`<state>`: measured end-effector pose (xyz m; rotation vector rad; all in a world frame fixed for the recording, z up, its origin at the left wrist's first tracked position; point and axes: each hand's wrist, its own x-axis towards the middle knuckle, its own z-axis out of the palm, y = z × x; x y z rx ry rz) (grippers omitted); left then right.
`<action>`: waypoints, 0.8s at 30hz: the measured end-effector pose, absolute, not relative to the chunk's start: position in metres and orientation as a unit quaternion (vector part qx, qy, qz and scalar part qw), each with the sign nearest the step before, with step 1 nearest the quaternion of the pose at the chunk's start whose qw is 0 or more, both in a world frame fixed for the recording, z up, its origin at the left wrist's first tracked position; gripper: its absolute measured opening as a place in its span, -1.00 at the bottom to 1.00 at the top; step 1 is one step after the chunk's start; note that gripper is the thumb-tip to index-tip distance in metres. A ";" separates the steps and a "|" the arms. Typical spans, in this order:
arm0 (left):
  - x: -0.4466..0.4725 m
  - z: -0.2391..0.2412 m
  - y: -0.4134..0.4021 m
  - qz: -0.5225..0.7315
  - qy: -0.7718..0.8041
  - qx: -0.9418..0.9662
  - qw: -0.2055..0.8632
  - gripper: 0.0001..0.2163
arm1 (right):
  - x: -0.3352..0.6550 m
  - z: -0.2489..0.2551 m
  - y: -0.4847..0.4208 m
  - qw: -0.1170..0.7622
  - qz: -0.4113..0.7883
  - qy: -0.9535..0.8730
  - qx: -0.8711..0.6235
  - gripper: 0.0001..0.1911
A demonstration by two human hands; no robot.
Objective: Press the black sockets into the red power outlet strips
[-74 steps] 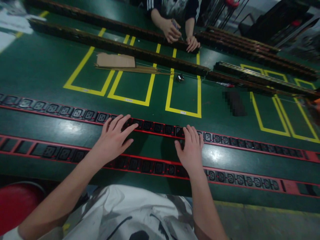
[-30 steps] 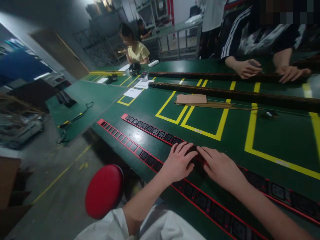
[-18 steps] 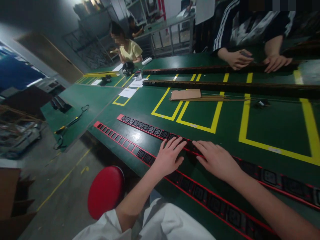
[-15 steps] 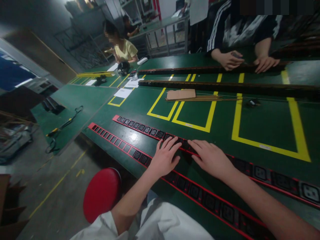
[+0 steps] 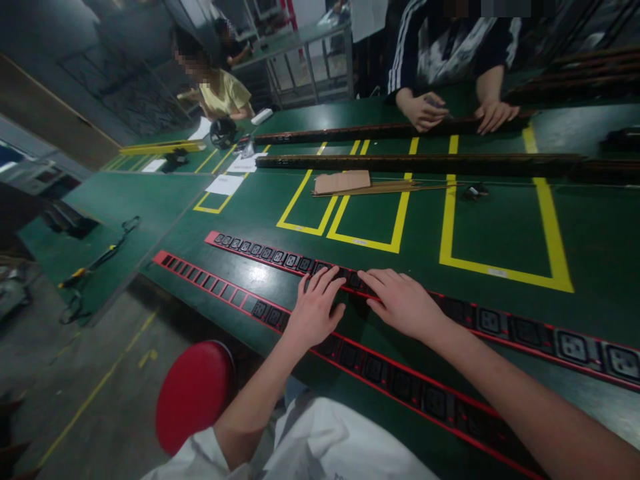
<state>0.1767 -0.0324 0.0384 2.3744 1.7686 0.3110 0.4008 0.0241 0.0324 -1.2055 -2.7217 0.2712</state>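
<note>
Two long red strips with rows of black sockets lie across the green table. On the farther socket strip (image 5: 273,255) rest the fingertips of my left hand (image 5: 315,308), its fingers stretched out. My right hand (image 5: 400,300) lies on the same strip just to the right, fingers extended and fairly flat over the sockets. Both hands look open, with nothing held in them. The nearer strip (image 5: 400,383) runs under my left forearm. Its left part has several bare rectangular openings, while black sockets fill it farther right.
Beyond the strips, yellow tape (image 5: 363,241) marks boxes on the table (image 5: 280,303). A cardboard piece (image 5: 343,181) and long dark bars (image 5: 410,162) lie farther back. A co-worker's hands (image 5: 425,112) touch the farthest bar. A red stool (image 5: 195,397) stands at lower left.
The view has turned a little, so the table and strips sit farther left. Both hands keep nearly the same place on the farther strip.
</note>
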 end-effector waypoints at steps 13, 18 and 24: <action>0.135 0.045 -0.025 0.042 0.594 0.802 0.055 -0.49 | 0.403 0.031 0.025 0.083 0.092 -0.910 -0.395 -0.44; 0.119 0.032 -0.022 0.084 0.593 0.798 0.059 -0.48 | 0.402 0.031 0.025 0.094 0.095 -0.910 -0.392 -0.45; 0.121 0.026 -0.023 0.106 0.581 0.805 0.049 -0.49 | 0.402 0.031 0.025 0.100 0.089 -0.910 -0.392 -0.46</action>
